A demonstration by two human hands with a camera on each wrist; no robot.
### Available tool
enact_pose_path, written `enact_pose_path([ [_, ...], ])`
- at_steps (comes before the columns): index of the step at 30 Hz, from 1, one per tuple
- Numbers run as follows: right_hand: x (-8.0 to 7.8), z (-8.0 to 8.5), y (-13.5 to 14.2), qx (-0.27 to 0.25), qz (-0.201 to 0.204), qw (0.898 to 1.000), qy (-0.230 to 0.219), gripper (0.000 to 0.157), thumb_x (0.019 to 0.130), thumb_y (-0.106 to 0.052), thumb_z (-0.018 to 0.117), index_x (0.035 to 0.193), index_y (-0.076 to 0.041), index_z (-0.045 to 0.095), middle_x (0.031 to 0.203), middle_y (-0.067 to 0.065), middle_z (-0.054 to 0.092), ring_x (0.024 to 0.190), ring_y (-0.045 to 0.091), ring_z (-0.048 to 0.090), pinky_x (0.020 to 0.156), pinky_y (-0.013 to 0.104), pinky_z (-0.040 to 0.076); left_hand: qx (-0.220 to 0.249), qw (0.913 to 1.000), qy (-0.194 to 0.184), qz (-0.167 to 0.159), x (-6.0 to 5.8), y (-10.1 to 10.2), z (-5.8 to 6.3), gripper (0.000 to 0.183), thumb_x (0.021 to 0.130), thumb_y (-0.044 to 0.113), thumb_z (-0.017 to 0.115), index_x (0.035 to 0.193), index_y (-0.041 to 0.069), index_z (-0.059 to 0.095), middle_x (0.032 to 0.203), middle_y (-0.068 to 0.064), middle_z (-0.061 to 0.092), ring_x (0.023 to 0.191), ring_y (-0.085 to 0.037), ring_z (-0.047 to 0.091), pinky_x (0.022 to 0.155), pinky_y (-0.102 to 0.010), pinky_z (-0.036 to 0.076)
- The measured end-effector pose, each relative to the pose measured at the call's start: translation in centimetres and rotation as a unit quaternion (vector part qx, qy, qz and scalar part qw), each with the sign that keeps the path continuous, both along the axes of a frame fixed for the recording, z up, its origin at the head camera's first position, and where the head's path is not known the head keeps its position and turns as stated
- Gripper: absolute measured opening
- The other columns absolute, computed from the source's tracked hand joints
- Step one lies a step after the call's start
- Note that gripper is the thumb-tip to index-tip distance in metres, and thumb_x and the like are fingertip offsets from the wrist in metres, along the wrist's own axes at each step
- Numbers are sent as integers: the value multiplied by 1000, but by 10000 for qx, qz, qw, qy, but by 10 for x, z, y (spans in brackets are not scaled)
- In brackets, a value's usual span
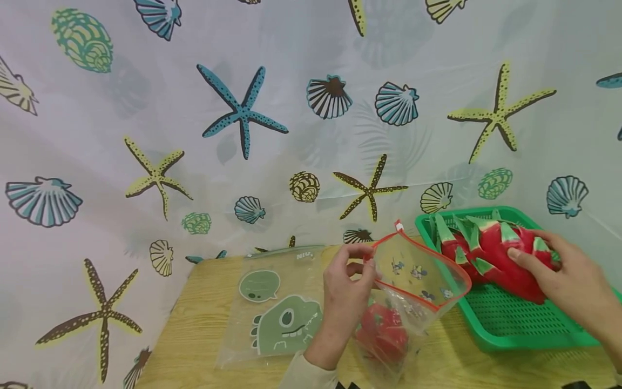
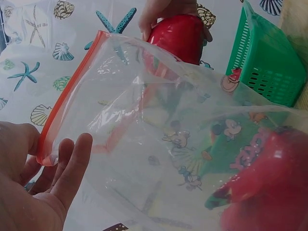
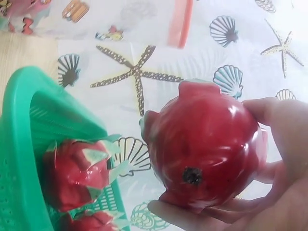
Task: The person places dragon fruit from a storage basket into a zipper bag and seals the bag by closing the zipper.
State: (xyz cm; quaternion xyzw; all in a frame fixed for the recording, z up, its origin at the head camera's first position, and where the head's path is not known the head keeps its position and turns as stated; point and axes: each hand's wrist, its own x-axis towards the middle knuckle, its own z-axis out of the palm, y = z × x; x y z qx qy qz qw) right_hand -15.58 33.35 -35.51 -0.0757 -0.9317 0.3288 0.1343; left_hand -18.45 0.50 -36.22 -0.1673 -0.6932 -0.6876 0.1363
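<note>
Over the basket, dragon fruit slants lengthwise; leafy end leftward.

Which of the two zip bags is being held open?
The red-rimmed bag, pinched by the left hand; the dinosaur bag lies flat on the table.

- Backdrop: pale sheet, printed with starfish and seashells in blue, yellow and brown.
- Table: light brown, wood-grained top.
- Light: soft and diffuse.
</note>
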Motion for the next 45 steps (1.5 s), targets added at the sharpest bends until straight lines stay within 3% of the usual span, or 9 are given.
enact_pose_path([
  [5,3,9,-9,-578,68,9983,51,80,100,-46,51,154,3,17,140,41,28,102,61,45,55,49,58,-12,10000,-12,25,0,0,0,19,93,3,62,107,16,65,108,-16,64,68,-6,65,58,-29,60],
  [11,5,17,-23,-1105,252,9928,383,73,102,-40,50,152,2,17,144,38,26,107,54,41,54,28,55,-74,9999,-37,62,0,1,1,19,93,4,63,107,16,65,104,-3,64,68,-6,65,59,-29,60],
  [14,6,21,-31,-1230,431,9902,506,69,102,-37,49,152,0,19,143,35,29,104,42,44,55,21,53,-78,9999,-22,63,0,2,1,18,93,4,63,107,16,65,103,-2,64,68,-6,65,58,-29,60],
  [20,8,27,-45,-1358,717,9874,388,64,103,-39,48,153,-8,23,134,27,45,87,1,54,59,25,56,-18,10000,-29,10,0,2,0,19,93,3,63,106,16,65,103,-4,64,67,-6,65,58,-30,60],
  [24,9,29,-53,-1460,827,9852,343,66,103,-38,48,157,-12,20,133,30,49,83,-6,54,60,26,57,-17,10000,-9,-2,0,3,0,18,93,2,63,107,14,65,104,-8,64,67,-7,65,58,-29,60],
  [30,11,33,-69,-1240,831,9869,605,68,100,-36,56,156,-10,28,140,21,42,92,4,53,59,23,56,-64,10000,24,43,0,3,1,17,93,3,63,107,13,66,104,-9,65,67,-6,64,57,-27,59],
  [37,14,36,-91,-889,874,9854,1158,62,96,-33,64,151,-13,41,137,12,44,87,3,51,57,20,54,-89,9999,-3,47,0,3,2,19,93,3,63,107,15,66,105,-6,65,68,-5,64,57,-27,60],
  [41,13,34,-105,-1006,1046,9829,1131,66,95,-33,66,152,-12,38,142,17,42,105,23,52,60,31,60,-160,9998,-41,97,1,1,3,19,93,5,64,108,16,66,105,-6,66,69,-6,65,58,-26,59],
  [45,13,29,-116,-1148,1269,9793,1078,69,94,-33,67,153,-11,36,145,19,39,122,38,42,66,39,62,-211,9997,-121,74,1,1,5,20,94,7,65,110,19,65,107,-3,65,72,-5,66,61,-24,59],
])
